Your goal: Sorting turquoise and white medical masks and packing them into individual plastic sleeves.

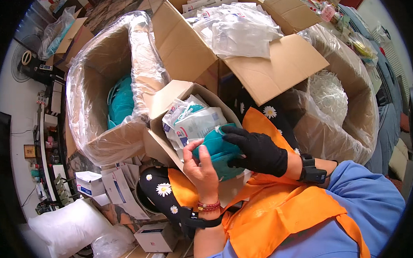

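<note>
Several teal face masks (215,144) are bunched between my two hands above a small open carton (168,95). My bare left hand (202,168) pinches the masks' near left edge between thumb and fingers. My right hand (257,151), in a black glove, grips them from the right; its fingertips curl over the top edge and side. More teal material (228,168) shows just below, partly behind my right hand. Inside the small carton lie white printed packets (198,125), some with teal masks showing among them.
Left stands a plastic-lined carton (142,54) holding teal masks (121,102). Ahead, a large carton (275,74) holds clear bags (244,30). Right, another lined carton (358,119) holds white elastic loops (328,97). Small white boxes (156,237) and a stuffed white bag (66,227) sit lower left.
</note>
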A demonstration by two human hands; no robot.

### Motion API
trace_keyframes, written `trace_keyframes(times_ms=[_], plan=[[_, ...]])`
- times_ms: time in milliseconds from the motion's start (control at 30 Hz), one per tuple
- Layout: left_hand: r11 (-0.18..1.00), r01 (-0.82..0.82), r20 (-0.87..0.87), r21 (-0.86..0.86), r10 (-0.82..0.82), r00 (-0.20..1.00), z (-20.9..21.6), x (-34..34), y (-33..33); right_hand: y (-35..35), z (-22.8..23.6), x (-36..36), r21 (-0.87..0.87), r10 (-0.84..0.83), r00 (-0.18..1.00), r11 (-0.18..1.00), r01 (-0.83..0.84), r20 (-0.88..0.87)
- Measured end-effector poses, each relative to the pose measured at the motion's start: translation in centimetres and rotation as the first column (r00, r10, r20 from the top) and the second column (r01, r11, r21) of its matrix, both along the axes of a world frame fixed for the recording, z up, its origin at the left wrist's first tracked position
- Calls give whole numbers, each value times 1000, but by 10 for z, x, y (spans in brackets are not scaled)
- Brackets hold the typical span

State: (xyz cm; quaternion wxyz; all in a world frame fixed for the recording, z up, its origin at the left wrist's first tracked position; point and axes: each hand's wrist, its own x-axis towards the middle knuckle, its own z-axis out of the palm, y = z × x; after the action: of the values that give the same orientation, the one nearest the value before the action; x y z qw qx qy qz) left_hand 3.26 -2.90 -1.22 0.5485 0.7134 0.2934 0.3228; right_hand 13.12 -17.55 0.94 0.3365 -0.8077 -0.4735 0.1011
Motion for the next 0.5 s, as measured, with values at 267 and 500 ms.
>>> trace_keyframes(times_ms=[267, 500], plan=[[984, 162, -144, -70, -170, 975, -5, -11, 0, -3, -13, -4, -164, 77, 995, 983, -85, -56], [969, 140, 16, -205, -140, 990, -12, -13, 4, 4, -47, 16, -77, 86, 995, 993, -90, -60]])
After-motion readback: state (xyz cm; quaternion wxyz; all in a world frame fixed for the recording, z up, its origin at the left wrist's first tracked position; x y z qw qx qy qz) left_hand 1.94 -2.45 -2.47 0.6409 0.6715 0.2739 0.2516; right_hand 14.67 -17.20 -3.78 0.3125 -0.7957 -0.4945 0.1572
